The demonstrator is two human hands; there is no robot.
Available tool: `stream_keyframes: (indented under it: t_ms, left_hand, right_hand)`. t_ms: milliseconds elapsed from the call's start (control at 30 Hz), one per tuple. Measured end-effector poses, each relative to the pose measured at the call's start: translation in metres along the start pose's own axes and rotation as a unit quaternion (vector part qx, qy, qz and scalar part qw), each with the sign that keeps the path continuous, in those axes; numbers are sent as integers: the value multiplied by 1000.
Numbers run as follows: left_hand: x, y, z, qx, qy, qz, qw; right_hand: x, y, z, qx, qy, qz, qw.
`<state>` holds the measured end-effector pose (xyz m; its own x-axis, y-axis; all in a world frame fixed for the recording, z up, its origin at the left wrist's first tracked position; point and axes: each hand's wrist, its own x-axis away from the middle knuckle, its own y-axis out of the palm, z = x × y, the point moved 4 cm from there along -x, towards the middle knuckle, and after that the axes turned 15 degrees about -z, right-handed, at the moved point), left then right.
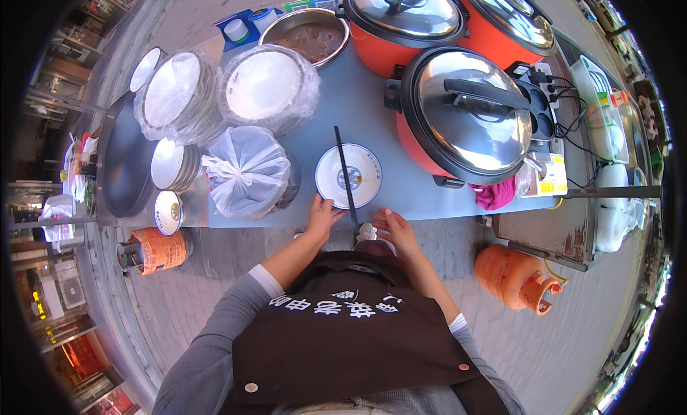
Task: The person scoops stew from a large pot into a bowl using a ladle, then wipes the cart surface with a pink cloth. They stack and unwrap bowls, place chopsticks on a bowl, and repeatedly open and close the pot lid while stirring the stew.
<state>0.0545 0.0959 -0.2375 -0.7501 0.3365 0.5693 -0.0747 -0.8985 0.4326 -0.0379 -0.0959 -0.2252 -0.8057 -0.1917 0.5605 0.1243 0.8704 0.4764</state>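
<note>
A white bowl (330, 173) with a blue rim and a printed motif rests at the front edge of the table. A small brown-orange stain marks its inside. Dark chopsticks (344, 163) lie across it, their near ends jutting past the table edge. My left hand (322, 216) grips the bowl's near left rim, fingers partly hidden beneath it. To the right of the chopsticks, my right hand (395, 228) hovers by the table edge, fingers apart and nothing in it. Left of the bowl stands a knotted clear plastic bag (249, 171) over a round stack.
Plastic-wrapped stacks of plates (174, 87) and a pot of brown stew (311, 39) stand behind. Large lidded red cookers (467, 114) fill the right side, near a power strip with cables (555, 87). Below are orange gas cylinders (507, 278). A small bowl (169, 214) overhangs the left edge.
</note>
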Motion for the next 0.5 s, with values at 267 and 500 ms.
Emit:
stream_keyframes:
  t_ms: [267, 500]
  left_hand:
    - [-7, 52, -29, 43, 1, -38, 998]
    - [-16, 52, -44, -2, -55, -93, 994]
  right_hand:
    - [6, -4, -13, -57, 3, -26, 998]
    - [22, -26, -29, 108, -2, 131, 985]
